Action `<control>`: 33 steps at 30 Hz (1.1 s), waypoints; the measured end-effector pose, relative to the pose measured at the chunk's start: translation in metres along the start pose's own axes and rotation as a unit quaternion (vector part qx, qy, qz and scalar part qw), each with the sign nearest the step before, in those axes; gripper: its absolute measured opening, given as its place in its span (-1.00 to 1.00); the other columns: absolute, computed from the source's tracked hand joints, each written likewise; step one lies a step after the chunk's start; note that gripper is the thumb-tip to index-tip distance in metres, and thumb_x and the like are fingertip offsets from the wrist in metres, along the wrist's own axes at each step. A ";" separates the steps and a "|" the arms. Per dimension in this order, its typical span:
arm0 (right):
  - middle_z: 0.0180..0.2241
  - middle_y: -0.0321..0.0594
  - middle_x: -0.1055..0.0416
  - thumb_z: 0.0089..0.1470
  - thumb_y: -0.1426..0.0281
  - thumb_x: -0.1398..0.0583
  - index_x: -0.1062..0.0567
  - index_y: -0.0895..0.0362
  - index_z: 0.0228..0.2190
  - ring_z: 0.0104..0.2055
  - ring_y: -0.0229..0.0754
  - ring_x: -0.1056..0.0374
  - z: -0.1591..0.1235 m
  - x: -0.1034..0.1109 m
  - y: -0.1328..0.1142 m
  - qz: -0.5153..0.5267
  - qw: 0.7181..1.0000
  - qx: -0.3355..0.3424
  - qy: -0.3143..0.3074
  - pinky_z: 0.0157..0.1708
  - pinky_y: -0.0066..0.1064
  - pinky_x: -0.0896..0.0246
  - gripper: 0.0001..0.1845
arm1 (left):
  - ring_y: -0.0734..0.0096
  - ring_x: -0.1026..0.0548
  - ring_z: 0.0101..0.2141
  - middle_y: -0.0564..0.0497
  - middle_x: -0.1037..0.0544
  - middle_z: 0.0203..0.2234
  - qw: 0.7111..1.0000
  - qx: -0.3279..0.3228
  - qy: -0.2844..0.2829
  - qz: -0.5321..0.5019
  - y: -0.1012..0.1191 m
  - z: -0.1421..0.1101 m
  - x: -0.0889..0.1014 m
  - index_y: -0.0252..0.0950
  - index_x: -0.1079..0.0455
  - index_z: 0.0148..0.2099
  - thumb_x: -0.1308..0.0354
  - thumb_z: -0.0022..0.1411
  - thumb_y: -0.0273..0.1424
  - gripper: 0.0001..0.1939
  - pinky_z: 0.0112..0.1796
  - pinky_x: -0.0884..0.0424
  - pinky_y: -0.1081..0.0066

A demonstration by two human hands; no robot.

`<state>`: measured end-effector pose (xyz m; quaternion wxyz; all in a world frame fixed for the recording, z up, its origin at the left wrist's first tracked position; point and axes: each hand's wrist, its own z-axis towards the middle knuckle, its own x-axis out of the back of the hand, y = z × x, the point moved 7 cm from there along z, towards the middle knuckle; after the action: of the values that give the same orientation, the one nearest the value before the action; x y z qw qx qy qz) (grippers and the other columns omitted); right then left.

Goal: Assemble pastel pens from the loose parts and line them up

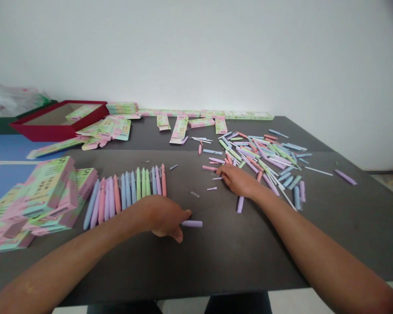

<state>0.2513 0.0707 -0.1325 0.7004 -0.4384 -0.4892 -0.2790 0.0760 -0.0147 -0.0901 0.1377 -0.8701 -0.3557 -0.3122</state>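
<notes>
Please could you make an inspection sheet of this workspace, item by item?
Surface: dark grey table.
Job's things: row of pastel pens; loose pen parts; lavender pen.
Clutter: stacked pink-and-green boxes; red box, further back, holding a pink-and-green box.
Grippers: left hand with its fingers at the lavender pen's end; right hand down at the edge of the loose pen parts.
Cables: nothing seen.
Surroundings: white wall; plastic bag.

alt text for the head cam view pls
Two bare hands work over a dark table: the left hand is at the end of a lilac pen beside a neat row of pastel pens, and the right hand rests at a loose heap of pastel pen parts. Stacked pink-and-green boxes sit far left, a red tray behind them.
</notes>
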 end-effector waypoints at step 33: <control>-0.18 -0.04 -0.31 0.02 0.64 -0.02 -0.38 0.13 -0.01 -0.11 -0.09 -0.21 -0.002 -0.004 -0.027 0.003 0.989 0.137 -0.050 -0.12 -0.28 -0.12 -0.51 | -0.03 -0.51 -0.23 -0.33 -0.54 -0.16 1.000 0.000 -0.012 0.003 0.005 -0.002 -0.002 -0.30 -0.03 0.29 -0.12 0.16 -0.22 -0.30 -0.33 -0.39 0.26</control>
<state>0.2286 0.0563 -0.1275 0.7295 -0.3528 -0.5558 -0.1854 0.0777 -0.0203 -0.0899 0.1346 -0.8746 -0.3548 -0.3016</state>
